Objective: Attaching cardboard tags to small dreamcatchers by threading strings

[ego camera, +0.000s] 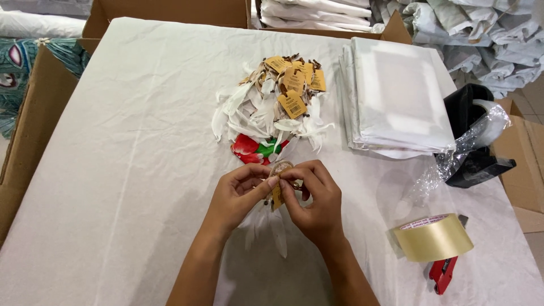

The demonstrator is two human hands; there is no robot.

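Observation:
My left hand (pixel 241 190) and my right hand (pixel 316 195) meet at the middle of the white-covered table (pixel 130 170), fingertips pinched together on a small tan paper tag with twine (pixel 279 180). White fabric strips (pixel 272 229) hang from under the tag toward me. Just beyond my hands lies a red and green floral cloth piece (pixel 252 150). Behind it sits a pile of white fabric strips with several tan tags (pixel 277 102).
A stack of folded white fabric (pixel 396 96) lies at the right. A roll of tape on a red dispenser (pixel 435 241) sits near right, with a black dispenser and clear film (pixel 470 136) behind. Cardboard boxes (pixel 34 113) flank the table.

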